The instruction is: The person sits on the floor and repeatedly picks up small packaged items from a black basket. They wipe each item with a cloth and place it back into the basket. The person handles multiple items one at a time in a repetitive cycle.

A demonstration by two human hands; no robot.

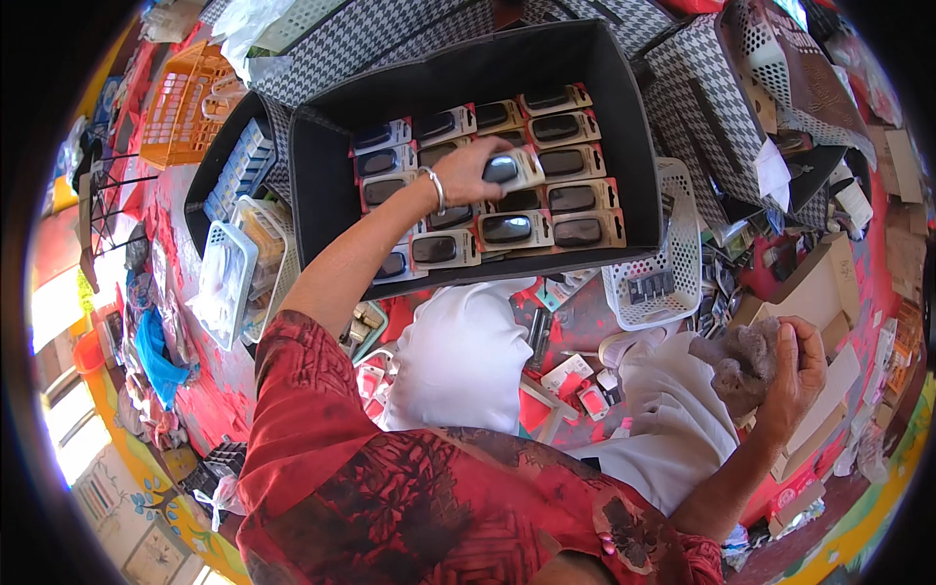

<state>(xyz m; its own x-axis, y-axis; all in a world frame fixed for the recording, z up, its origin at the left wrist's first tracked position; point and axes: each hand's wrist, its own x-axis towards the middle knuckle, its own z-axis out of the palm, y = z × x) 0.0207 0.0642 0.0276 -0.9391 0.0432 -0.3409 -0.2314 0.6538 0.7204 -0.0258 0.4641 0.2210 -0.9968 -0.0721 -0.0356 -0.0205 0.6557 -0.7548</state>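
In front of me stands a black fabric storage box (322, 195) holding rows of carded packs, each with a dark oval item under clear plastic. My left hand (468, 175), with a bracelet at the wrist, reaches over the box. Its fingers are closed on one carded blister pack (514, 171), tilted above the others. Beneath it lie more packs, such as the front blister pack (513, 229). Out to the right, my right hand (798, 375) grips a crumpled grey-brown cloth (739, 369) near my knee. What the dark items are, I cannot tell.
Left of the box are an orange basket (180, 102) and a white plastic basket (224, 283). A white perforated basket (673, 292) stands at its right, near houndstooth boxes (707, 97). Open cardboard (819, 292) and small packages lie on the red floor covering.
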